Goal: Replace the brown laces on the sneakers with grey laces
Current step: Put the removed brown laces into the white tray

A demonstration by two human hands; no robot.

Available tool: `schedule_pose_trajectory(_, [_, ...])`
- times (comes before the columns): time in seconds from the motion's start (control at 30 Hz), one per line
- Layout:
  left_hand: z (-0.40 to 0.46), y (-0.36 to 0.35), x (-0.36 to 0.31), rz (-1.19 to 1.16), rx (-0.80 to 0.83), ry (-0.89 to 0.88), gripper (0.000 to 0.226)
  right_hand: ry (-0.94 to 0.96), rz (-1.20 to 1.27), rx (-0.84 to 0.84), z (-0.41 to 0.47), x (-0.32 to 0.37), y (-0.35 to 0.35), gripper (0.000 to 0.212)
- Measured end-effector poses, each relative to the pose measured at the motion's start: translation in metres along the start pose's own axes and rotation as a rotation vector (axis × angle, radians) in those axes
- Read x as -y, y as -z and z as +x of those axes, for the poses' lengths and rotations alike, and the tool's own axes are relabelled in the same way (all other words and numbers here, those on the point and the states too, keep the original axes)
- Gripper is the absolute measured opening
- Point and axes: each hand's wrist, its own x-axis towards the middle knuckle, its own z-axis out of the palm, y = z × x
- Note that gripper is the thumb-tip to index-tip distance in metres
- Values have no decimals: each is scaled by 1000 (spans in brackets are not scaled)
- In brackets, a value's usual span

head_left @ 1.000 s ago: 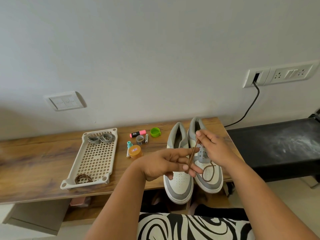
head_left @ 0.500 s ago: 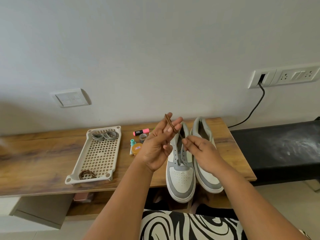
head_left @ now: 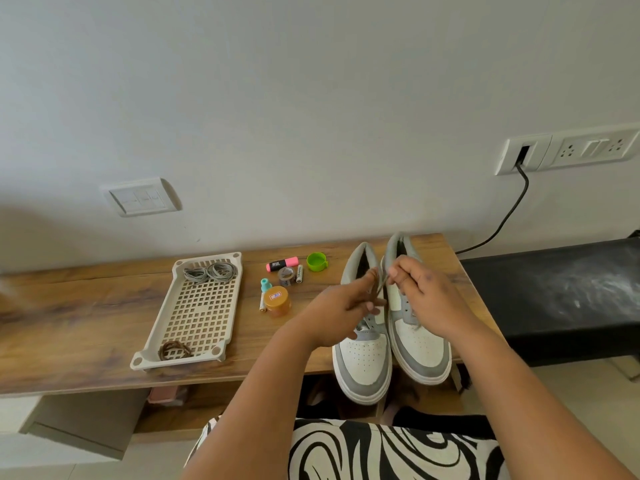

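My left hand (head_left: 341, 308) and right hand (head_left: 424, 297) are both up over the sneakers (head_left: 391, 344), each pinching the brown lace (head_left: 379, 291). Lace runs short and taut between the two pinches, bunched dark in my left fingers (head_left: 372, 275). Right fingers curled, pinch at the lace's upper end.

Sneakers: white with grey panels and grey collars, perforated white toes, side by side and touching, toes toward me at 6 o'clock and hanging over the bench (head_left: 86, 323) edge. I can't tell how much lace is threaded through the eyelets; my hands cover most of them.

Tray (head_left: 152, 344), cream perforated plastic, sits at 9 o'clock of the hands. Grey laces (head_left: 210, 272) coiled in its far end at 12 o'clock, one brown lace coil (head_left: 175, 349) in its near end at 6.

Between tray and sneakers: pink highlighter (head_left: 282, 264), green cap (head_left: 316, 261), tape roll (head_left: 286, 276), a small battery (head_left: 299, 274), teal-capped tube (head_left: 265, 287), orange-lidded jar (head_left: 277, 301).

Bench is wood-grain, against a plain pale wall. Switch plate (head_left: 140, 199) at 10 o'clock on the wall, socket strip (head_left: 568, 152) at 2 o'clock with a black cable (head_left: 509, 213) plugged in. Black surface (head_left: 561, 296) at 3 o'clock, beside the bench. Black-and-white patterned fabric (head_left: 381, 452) on my lap at 6.
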Motion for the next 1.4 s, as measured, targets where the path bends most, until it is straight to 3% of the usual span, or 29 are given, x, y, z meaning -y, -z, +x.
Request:
schedule_pose_trajectory(0.17, [-7, 1, -10, -169, 175, -3, 46, -29, -6, -52, 0, -5, 9, 30])
schedule_pose_trajectory(0.37, [-14, 9, -10, -607, 367, -88, 38, -88, 142, -96, 2, 2, 12, 30])
schedule_pose_trajectory(0.53, [-12, 13, -6, -960, 309, -188, 42, -164, 351, -47, 4, 1, -2, 29])
schedule_pose_trajectory(0.67, [-10, 12, -10, -1083, 55, -173, 39, -144, 320, 37, 2, 6, -18, 36])
schedule_pose_trajectory(0.77, [-6, 11, -13, -990, -192, -139, 39, -81, 248, 70, 1, 9, -22, 30])
schedule_pose_trajectory(0.9, [-1, 9, -5, -587, -389, -58, 50, -41, 123, 108, 0, 8, -23, 23])
schedule_pose_trajectory(1.03, [4, 4, 5, -130, -390, 3, 53, -41, 57, 160, 0, 5, -18, 22])
schedule_pose_trajectory(1.2, [6, 3, -2, -452, -413, -5, 46, -33, 12, 250, -2, 4, -15, 20])
schedule_pose_trajectory(1.27, [6, 5, -1, -476, -431, 7, 43, -26, 22, 246, -2, 4, -14, 21])
schedule_pose_trajectory(1.33, [5, 4, 3, -323, -415, -17, 50, -17, 35, 237, -2, 6, -12, 22])
schedule_pose_trajectory(1.4, [5, 4, 7, 39, -354, -58, 70, -10, 57, 211, -1, 6, -9, 21])
